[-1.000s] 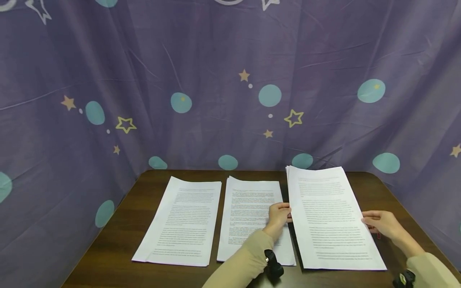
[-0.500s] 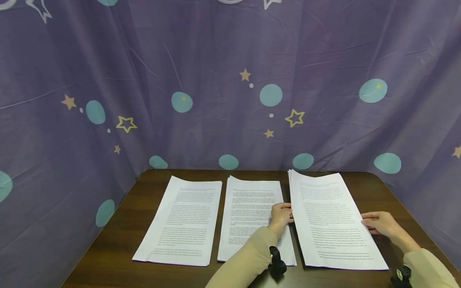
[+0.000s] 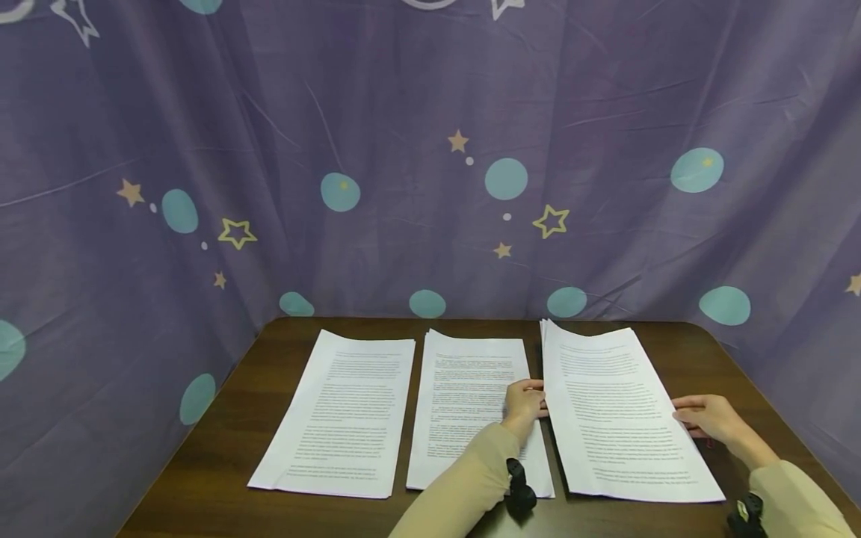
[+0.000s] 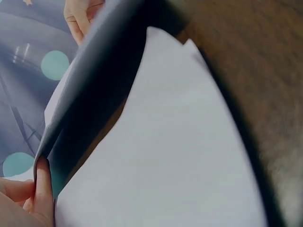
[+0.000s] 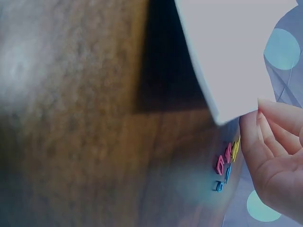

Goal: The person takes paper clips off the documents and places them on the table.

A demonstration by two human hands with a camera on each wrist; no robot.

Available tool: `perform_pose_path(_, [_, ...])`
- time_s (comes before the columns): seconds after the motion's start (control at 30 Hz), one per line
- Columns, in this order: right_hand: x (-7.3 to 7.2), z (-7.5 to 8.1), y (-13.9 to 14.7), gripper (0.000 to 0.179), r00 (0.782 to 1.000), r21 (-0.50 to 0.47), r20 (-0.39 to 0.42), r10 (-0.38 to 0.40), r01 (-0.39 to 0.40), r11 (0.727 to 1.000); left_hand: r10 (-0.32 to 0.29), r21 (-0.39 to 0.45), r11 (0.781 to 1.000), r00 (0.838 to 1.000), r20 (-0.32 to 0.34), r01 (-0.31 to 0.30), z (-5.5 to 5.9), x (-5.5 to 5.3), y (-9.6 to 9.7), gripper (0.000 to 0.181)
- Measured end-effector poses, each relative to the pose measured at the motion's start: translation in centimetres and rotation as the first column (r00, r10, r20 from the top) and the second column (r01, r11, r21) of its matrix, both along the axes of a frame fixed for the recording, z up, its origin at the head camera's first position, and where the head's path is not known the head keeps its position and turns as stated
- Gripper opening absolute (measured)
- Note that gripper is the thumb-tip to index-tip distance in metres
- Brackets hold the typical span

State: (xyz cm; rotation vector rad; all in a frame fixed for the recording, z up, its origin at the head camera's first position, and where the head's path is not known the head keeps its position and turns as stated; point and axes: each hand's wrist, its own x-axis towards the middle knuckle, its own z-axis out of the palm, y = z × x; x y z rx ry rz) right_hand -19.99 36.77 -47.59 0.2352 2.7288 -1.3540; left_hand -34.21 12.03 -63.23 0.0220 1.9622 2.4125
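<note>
Both hands hold a stack of printed paper sheets (image 3: 615, 418) at the table's right side. The left hand (image 3: 525, 403) pinches its left edge, thumb on one face in the left wrist view. On the opposite edge, the right hand (image 3: 711, 420) pinches the sheets between thumb and fingers. The held stack sags in the middle, and a dark shadow lies beneath it in the right wrist view. A second printed stack (image 3: 464, 381) lies flat in the middle, partly covered by the left hand and sleeve.
A third printed stack (image 3: 343, 418) lies on the left of the brown wooden table (image 3: 222, 456). Several small pink, yellow and blue clips (image 5: 220, 165) rest near the right hand. A purple curtain (image 3: 403, 112) with stars hangs behind the table.
The held stack's far edge has sunk and its sheets bow more in the middle. Its upper left corner has shifted slightly right, along with the left hand. The other stacks stay put.
</note>
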Motion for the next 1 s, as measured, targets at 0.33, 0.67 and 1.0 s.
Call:
perform_pose_path(0.33, [-0.2,-0.2,-0.4,0.039,1.000,0.005,0.004,-0.011,0.011,1.000,0.012,-0.025,1.000,1.000,-0.025,-0.012,-0.9,-0.5,-0.1,0.023])
perform_pose_path(0.67, [-0.1,-0.1,-0.4,0.035,0.998,0.083,-0.061,0.014,-0.009,0.996,0.014,-0.099,0.995,0.990,-0.143,-0.028,-1.4,-0.9,-0.7,0.023])
perform_pose_path(1.0, [0.8,1.6,-1.1,0.028,0.985,0.250,-0.153,0.078,-0.038,0.968,-0.057,-0.280,0.960,0.991,-0.119,0.021,14.5,9.2,-6.0,0.015])
